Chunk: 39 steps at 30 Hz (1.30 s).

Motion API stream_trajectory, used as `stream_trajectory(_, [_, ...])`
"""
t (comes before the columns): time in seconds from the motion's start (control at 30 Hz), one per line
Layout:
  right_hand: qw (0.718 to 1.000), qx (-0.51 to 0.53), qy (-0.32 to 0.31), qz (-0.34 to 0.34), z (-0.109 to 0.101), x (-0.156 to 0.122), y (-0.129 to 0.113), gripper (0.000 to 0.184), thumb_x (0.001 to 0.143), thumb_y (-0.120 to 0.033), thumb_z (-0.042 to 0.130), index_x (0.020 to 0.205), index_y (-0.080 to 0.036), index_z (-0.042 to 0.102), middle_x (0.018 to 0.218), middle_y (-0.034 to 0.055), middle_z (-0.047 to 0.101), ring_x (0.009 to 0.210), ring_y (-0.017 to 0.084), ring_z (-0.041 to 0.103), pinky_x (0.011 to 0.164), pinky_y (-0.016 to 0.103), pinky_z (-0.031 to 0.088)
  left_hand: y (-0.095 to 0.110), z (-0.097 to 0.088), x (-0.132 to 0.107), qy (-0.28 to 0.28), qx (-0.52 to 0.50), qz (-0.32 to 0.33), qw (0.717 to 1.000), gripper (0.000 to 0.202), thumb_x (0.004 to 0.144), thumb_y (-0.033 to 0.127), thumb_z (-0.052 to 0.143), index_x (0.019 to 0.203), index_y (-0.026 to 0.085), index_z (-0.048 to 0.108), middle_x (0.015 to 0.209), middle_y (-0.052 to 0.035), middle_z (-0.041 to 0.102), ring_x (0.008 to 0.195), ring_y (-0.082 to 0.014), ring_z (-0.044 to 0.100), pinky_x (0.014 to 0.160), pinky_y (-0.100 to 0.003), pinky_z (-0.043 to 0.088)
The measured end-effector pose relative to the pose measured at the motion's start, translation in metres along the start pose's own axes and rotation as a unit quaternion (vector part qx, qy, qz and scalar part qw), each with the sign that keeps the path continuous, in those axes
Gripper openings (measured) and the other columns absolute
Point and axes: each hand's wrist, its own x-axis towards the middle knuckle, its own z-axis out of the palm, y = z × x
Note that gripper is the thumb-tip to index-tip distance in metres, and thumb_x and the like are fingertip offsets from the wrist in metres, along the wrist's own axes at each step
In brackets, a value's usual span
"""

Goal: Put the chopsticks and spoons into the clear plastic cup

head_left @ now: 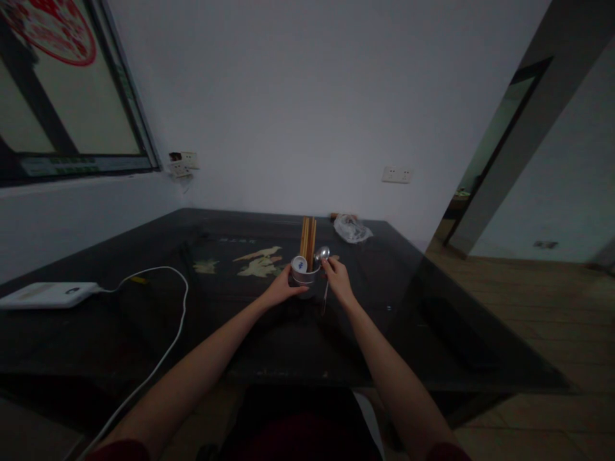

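A small metal utensil cup [305, 278] stands on the dark table [144, 333]. Wooden chopsticks [308, 238] stick up out of it, and a white and blue spoon end [299, 264] shows at its rim. My left hand [283, 289] is wrapped around the cup's left side. My right hand [337, 276] pinches the handle of a metal spoon [321, 254], whose bowl is up at the cup's right rim. The spoon's handle runs down past my fingers toward the table.
A white flat device [45, 294] with a white cable [163, 307] lies at the table's left. A crumpled clear plastic bag [352, 228] sits at the far edge. Wall sockets [396, 174] are behind; a doorway and wooden floor lie to the right.
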Motion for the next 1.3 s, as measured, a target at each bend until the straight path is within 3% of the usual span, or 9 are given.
stream_trajectory(0.43, [0.995,0.075,0.062,0.038,0.0011,0.0043,0.0025,0.034,0.064,-0.048,0.068,0.076,-0.017,0.061,0.070,0.0028,0.063,0.063,0.017,0.059,0.052,0.026,0.046,0.0018,0.0029,-0.0008,0.001,-0.040,0.001,0.999,0.084,0.059,0.029,0.080,0.131,0.016,0.040,0.129,-0.0158,0.052,0.117,-0.0290,0.052,0.101,-0.047,0.040])
stream_trajectory(0.9, [0.992,0.095,0.056,0.055,0.0024,0.0038,0.0026,0.029,0.065,-0.043,0.066,0.077,-0.017,0.061,0.069,0.0017,0.063,0.062,0.016,0.060,0.050,0.024,0.047,0.0005,0.0018,-0.0007,0.001,0.001,0.011,1.000,0.081,0.061,0.030,0.079,0.130,0.016,0.040,0.129,-0.0153,0.052,0.120,-0.0290,0.050,0.104,-0.046,0.037])
stream_trajectory(1.3, [0.993,0.095,0.060,0.046,-0.0015,0.0052,-0.0017,0.034,0.064,-0.049,0.066,0.072,-0.016,0.063,0.068,0.0033,0.065,0.062,0.016,0.060,0.053,0.025,0.048,0.0055,0.0018,-0.0018,-0.007,-0.011,0.005,1.000,0.082,0.061,0.032,0.079,0.131,0.014,0.039,0.130,-0.0170,0.052,0.119,-0.0298,0.050,0.103,-0.047,0.038])
